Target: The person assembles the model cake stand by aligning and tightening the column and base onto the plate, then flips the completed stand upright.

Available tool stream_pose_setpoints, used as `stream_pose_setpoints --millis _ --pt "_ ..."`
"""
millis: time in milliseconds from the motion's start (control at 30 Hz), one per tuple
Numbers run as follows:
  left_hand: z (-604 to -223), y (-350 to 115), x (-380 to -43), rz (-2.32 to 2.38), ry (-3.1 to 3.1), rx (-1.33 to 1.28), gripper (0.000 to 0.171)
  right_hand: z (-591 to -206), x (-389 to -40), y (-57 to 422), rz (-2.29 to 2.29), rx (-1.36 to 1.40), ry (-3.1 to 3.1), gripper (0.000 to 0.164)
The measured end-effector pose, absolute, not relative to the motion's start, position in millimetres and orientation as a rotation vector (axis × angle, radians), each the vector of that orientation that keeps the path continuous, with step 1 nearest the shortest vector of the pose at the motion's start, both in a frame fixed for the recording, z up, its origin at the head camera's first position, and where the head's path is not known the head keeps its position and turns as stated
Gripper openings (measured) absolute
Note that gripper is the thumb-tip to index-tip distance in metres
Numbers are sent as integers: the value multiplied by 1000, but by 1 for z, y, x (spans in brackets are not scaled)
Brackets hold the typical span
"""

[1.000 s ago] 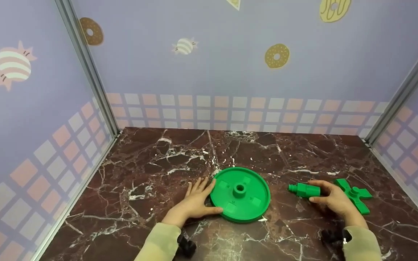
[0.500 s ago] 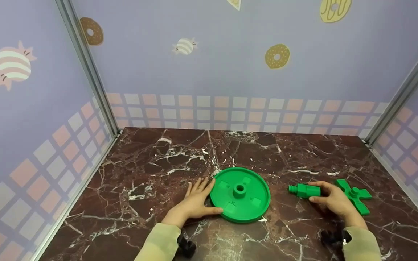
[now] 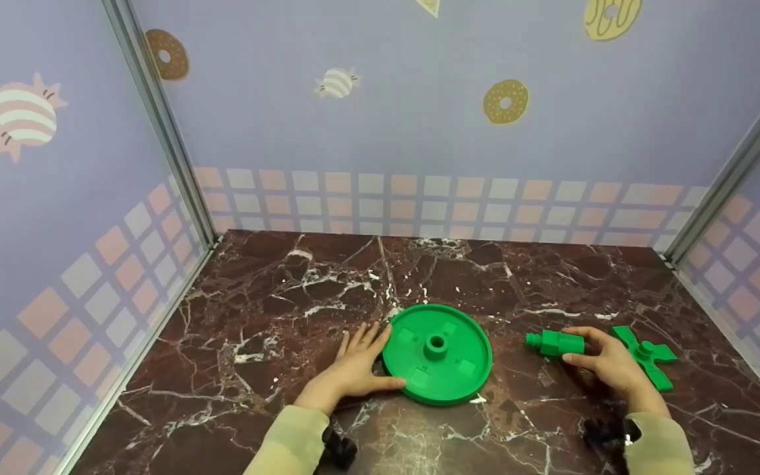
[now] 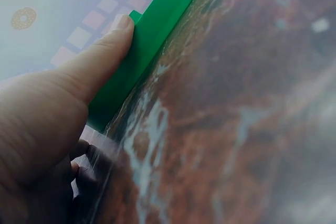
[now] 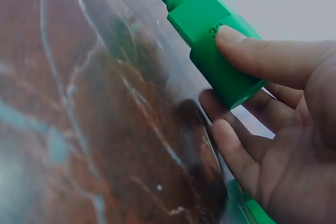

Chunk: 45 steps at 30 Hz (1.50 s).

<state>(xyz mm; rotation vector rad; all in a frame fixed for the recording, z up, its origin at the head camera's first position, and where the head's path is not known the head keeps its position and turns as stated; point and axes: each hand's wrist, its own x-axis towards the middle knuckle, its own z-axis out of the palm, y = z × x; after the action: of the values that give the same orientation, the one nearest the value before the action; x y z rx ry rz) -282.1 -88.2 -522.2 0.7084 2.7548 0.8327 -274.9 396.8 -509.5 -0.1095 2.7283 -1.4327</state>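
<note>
A round green plastic disc [image 3: 452,386] with a raised rim and a hollow hub in its middle lies flat on the marble-patterned table. My left hand [image 3: 350,373] rests at its left side, fingers straight, with forefinger and thumb touching the rim. In the left wrist view the thumb [image 4: 105,51] lies along the disc's green edge [image 4: 142,51]. To the right, my right hand [image 3: 607,363] pinches a green plastic post [image 3: 555,343] between thumb and fingers. This post has a hexagonal middle and a ridged narrow end pointing left; in the right wrist view it tilts close over the table.
A green cross-shaped piece [image 3: 644,353] with a central stub lies just right of my right hand, partly hidden behind it. Patterned panels [image 3: 380,132] wall the table in at the back and both sides, with metal posts [image 3: 175,152] at the corners.
The green post in my right hand has risen very slightly. My left hand and the disc stay where they were.
</note>
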Motion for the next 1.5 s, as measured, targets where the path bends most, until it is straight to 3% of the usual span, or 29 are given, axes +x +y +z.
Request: stream_pose_setpoints --millis 267,900,1500 --pt "-523 -87 -283 830 2754 692 112 -501 -272 387 -1618 -118 2616 67" --pt "-522 -87 -284 812 2755 696 113 -483 -269 351 -1794 -173 2636 58" --pt "-525 -87 -284 815 2753 697 112 -483 -275 307 -1887 -451 2648 49"
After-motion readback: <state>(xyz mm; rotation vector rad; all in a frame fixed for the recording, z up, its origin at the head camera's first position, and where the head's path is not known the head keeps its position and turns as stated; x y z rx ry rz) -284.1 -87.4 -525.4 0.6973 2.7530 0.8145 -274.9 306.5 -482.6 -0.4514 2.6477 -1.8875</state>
